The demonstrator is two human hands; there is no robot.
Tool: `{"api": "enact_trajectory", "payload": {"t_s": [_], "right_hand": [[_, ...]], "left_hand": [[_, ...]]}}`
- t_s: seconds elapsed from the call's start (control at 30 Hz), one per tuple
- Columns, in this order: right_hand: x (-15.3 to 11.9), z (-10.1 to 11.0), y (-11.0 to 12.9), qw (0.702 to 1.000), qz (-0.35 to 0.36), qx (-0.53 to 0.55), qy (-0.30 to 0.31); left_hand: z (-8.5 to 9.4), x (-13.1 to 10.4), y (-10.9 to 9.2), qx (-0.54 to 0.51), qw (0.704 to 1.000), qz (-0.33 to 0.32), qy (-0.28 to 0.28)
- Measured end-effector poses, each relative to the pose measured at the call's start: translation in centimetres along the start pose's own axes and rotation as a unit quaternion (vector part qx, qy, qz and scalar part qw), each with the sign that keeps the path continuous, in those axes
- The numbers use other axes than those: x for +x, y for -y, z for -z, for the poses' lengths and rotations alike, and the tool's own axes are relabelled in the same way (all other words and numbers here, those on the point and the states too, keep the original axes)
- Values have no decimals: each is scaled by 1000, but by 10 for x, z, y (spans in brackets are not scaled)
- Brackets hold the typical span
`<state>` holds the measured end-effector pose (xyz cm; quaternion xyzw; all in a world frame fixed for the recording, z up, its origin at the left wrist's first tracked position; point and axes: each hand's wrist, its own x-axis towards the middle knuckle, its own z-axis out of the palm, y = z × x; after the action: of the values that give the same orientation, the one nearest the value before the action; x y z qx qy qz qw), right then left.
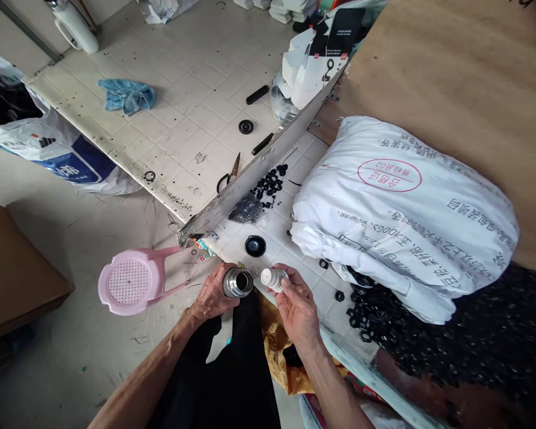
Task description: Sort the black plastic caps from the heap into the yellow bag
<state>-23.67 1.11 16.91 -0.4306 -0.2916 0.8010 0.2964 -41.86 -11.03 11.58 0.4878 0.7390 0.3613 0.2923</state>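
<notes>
My left hand (pixel 212 292) is wrapped round a steel thermos flask (pixel 230 284), whose open mouth tilts up toward me. Between the fingers of my right hand (pixel 300 304) is a white ribbed stopper (pixel 273 279). The stopper is just to the right of the flask's mouth, apart from it. On the tiled tabletop just beyond both hands lies a round black cup-like lid (pixel 255 245). How far the flask extends below my left hand is hidden.
A full white sack (pixel 402 202) rests at the right beside a heap of small black parts (pixel 455 328). A raised metal strip (pixel 259 161) divides the table. Scissors (pixel 229 174) and a blue cloth (pixel 127 95) lie beyond it. A pink stool (pixel 131 281) stands at left.
</notes>
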Motion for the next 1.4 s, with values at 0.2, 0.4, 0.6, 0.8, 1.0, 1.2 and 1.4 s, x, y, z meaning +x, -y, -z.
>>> {"api": "enact_trajectory", "payload": {"t_s": [0.2,0.4,0.6,0.8,1.0,1.2,1.4], "right_hand": [[6,19,-10,998,21,-4,-62],[23,43,-24,996,56,-50,-54],[50,63,-36,999,33,5,-42],[71,80,-58,996,14,35,-78],[78,95,-68,997,-8,56,-57],[82,98,-60,996,4,83,-32],[84,97,-57,996,15,81,-18]], "left_hand": [[-4,3,2,29,999,20,-13],[-13,16,-2,104,992,45,-51],[-21,26,2,149,983,90,-64],[-23,35,-8,186,973,136,-35],[-25,45,-20,233,955,181,-18],[-26,52,-28,278,939,204,3],[-23,56,-39,305,922,236,29]]}}
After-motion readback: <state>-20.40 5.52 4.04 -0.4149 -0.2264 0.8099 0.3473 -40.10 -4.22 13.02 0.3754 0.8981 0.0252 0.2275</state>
